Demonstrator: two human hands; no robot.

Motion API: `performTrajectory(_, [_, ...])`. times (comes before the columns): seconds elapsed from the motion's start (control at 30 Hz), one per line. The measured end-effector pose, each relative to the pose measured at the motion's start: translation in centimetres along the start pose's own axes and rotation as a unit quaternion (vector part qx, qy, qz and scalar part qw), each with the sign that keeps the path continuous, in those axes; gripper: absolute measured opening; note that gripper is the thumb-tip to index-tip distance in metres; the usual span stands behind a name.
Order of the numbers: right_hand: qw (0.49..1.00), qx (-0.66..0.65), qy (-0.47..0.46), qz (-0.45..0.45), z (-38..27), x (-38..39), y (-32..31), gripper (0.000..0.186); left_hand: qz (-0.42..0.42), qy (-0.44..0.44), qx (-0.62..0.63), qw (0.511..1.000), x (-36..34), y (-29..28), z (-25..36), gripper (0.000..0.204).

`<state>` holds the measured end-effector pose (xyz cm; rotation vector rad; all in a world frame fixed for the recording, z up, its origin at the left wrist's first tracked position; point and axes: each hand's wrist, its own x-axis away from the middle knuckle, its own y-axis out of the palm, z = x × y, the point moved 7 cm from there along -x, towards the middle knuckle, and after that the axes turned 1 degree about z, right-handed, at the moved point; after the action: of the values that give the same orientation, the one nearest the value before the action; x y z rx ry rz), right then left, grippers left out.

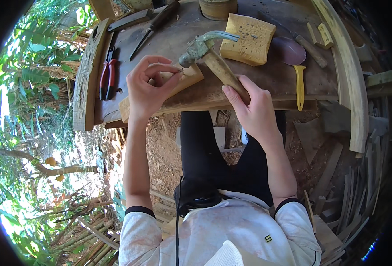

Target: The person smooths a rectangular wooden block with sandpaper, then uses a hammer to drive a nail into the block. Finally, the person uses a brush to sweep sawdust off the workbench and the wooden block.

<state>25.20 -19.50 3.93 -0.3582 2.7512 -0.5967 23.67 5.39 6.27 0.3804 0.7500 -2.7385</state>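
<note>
Hammer (220, 66) in the right hand (258, 108), gripped by the wooden handle well back from its metal head; such a hold likely gives leverage and keeps these fingers clear of the striking face. They are wrapped firmly around the handle, with the thumb laid along it. The head sits above the worktop (171, 37), its claw pointing away to the right and its face turned toward the left hand (146, 91), just beside those fingertips.

The left fingers are curled, thumb and index tips brought together in a pinch over a pale wood piece (192, 78). Whether something small is held between them I cannot tell; a pinch like this would suit steadying a slim item. The wood lies slantwise along the near edge of the worktop, within easy reach of both hands and, I judge, well backed by the solid surface beneath.

Other things lie around the middle, presumably to leave working room: red-handled pliers (107, 77) on the left, a dark-handled pointed tool (156, 27) farther back, a yellowish block (248, 40) beyond the hammer, and a yellow-handled tool (299, 86) at right, its handle toward the person.
</note>
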Motion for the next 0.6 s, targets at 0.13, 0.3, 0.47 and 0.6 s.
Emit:
performTrajectory(0.13, [1.000, 0.013, 0.002, 0.004, 0.23, 0.25, 0.38, 0.035, 0.000, -0.007, -0.003, 1.000, -0.14, -0.07, -0.08, 0.035])
performTrajectory(0.3, [0.999, 0.032, -0.003, 0.006, 0.14, 0.40, 0.46, 0.033, 0.023, -0.044, 0.006, 0.999, -0.24, 0.09, -0.13, 0.029])
performTrajectory(0.47, [0.999, 0.034, -0.018, 0.020, 0.23, 0.40, 0.36, 0.033, 0.022, -0.001, 0.027, 0.999, -0.36, -0.50, -0.58, 0.029])
performTrajectory(0.6, [0.999, 0.030, -0.017, 0.020, 0.15, 0.36, 0.33, 0.034, 0.023, -0.018, 0.017, 0.999, -0.39, -0.16, -0.49, 0.028])
